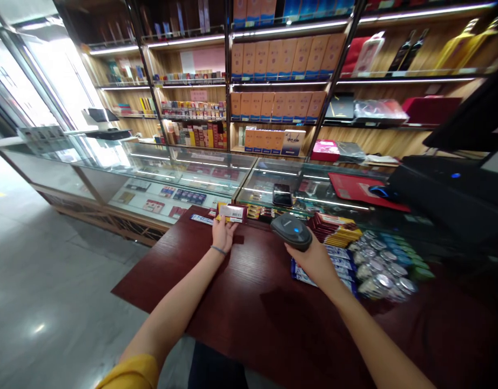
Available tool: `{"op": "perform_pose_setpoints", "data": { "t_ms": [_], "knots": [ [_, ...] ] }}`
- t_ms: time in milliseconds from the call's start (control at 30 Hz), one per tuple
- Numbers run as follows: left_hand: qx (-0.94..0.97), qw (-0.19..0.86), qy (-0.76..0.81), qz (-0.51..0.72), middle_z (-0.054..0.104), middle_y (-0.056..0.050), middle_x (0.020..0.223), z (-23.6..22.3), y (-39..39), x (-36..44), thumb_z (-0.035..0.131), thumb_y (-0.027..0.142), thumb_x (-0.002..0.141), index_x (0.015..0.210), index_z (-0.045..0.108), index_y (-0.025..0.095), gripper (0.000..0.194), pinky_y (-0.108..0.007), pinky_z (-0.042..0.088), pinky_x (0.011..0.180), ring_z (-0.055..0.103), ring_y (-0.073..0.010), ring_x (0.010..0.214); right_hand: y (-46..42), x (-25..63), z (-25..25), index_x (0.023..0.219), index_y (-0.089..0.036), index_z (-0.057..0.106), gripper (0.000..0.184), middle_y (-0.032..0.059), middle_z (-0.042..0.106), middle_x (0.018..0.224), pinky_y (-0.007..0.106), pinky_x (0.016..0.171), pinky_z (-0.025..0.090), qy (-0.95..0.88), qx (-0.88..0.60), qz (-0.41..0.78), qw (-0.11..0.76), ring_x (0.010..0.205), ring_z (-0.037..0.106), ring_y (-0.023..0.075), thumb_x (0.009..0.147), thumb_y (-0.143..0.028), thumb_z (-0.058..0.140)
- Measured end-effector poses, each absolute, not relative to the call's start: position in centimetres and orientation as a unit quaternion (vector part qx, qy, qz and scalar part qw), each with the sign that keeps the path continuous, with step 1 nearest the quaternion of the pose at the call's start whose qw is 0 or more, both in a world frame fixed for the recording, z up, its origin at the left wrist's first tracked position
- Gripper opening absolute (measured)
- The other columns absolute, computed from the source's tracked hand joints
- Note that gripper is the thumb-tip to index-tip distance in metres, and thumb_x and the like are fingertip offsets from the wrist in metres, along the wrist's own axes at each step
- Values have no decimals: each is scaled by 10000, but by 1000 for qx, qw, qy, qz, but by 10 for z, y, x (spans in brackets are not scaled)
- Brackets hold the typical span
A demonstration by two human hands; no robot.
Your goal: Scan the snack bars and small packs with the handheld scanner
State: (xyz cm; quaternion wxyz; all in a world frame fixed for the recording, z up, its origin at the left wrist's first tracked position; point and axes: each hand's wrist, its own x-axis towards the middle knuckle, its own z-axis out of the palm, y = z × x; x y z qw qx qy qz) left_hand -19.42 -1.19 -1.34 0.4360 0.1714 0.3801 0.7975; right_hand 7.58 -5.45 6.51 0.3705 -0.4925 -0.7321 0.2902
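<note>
Right hand (pixel 311 259) clenched on a barcode scanner (pixel 291 229); left hand (pixel 223 236) grasping a red packet (pixel 233 213) — more packets (pixel 334 229) lie unhandled on the table (pixel 241 335).

Wooden shelves (pixel 374 138) hold rows of orange boxes (pixel 277 59) and dark bottles (pixel 406 51). A black smartphone (pixel 282 194) lies on the glass display case (pixel 204 167), near a red mat (pixel 350 186) with a computer mouse (pixel 381 192) on it.

Counter (pixel 160 259): dark-stained wood, semi-gloss. Scanner (pixel 291 229): matt grey plastic. Showcase (pixel 208 167): smooth glass. Tins (pixel 378 265): shiny metallic lids. Shelves (pixel 374 140): smooth light wood.
</note>
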Motion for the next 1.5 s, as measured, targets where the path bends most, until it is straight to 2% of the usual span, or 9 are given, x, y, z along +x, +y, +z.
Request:
{"op": "perform_pose_setpoints", "data": {
  "t_ms": [233, 500, 667, 800, 1033, 1233, 1333, 1433, 1500],
  "knots": [
    [193, 496, 361, 766, 654, -53, 1242, -20, -19, -169, 508, 310, 983, 1112, 486, 265, 138, -404, 534, 952, 678, -150, 1039, -63, 65, 63, 1280, -300, 436, 568, 49, 739, 1026, 341, 768, 500, -773, -508, 267, 272, 967, 704, 288, 760, -359, 657],
    [255, 495, 340, 758, 622, -74, 1306, -22, -23, -165, 445, 322, 1000, 1152, 481, 278, 162, -442, 519, 989, 630, -183, 1175, -65, 63, 60, 1257, -262, 544, 517, 79, 742, 1002, 341, 783, 478, -797, -508, 234, 228, 1052, 675, 323, 757, -350, 641],
    [201, 504, 343, 767, 659, -50, 1205, -23, -20, -166, 530, 306, 963, 1064, 459, 259, 132, -427, 530, 949, 683, -163, 1030, -65, 64, 64, 1139, -276, 524, 402, 36, 737, 914, 294, 696, 452, -791, -515, 239, 227, 904, 706, 281, 764, -362, 641],
    [224, 486, 370, 759, 659, -34, 1192, -26, -18, -169, 569, 327, 935, 1030, 443, 257, 173, -406, 533, 938, 681, -146, 1010, -65, 67, 72, 1190, -295, 498, 460, 27, 737, 934, 282, 685, 439, -789, -514, 239, 238, 920, 704, 279, 757, -330, 650],
    [359, 432, 406, 721, 658, -38, 1195, -22, -16, -171, 696, 328, 817, 1123, 522, 271, 357, -372, 541, 933, 657, -164, 1061, -62, 82, 91, 1134, -269, 547, 399, 44, 745, 939, 297, 722, 470, -768, -513, 252, 289, 931, 709, 279, 759, -336, 666],
    [390, 437, 397, 707, 706, -63, 1085, 6, -5, -159, 775, 387, 741, 1127, 583, 203, 469, -284, 561, 734, 691, -164, 866, -45, 112, 98, 1259, -284, 587, 516, 53, 747, 1019, 348, 824, 520, -749, -499, 233, 370, 1005, 695, 266, 757, -341, 694],
    [419, 400, 414, 702, 730, -76, 997, 25, 6, -144, 775, 397, 727, 1067, 621, 155, 445, -312, 555, 770, 696, -183, 841, -38, 128, 106, 1279, -260, 593, 540, 68, 741, 1066, 373, 860, 526, -740, -493, 238, 391, 1039, 683, 266, 753, -334, 693],
    [455, 349, 431, 696, 740, -78, 967, 42, 16, -122, 738, 403, 752, 1046, 658, 150, 396, -345, 548, 826, 700, -213, 880, -39, 148, 120, 1227, -249, 625, 480, 65, 744, 1028, 359, 805, 541, -722, -501, 239, 414, 972, 696, 256, 761, -348, 678],
    [496, 301, 452, 678, 745, -73, 962, 53, 20, -104, 703, 397, 784, 1046, 676, 165, 351, -357, 543, 837, 702, -228, 890, -42, 163, 131, 1184, -240, 636, 428, 51, 747, 906, 322, 679, 541, -703, -508, 251, 430, 795, 705, 227, 782, -387, 657]
  ]
}}
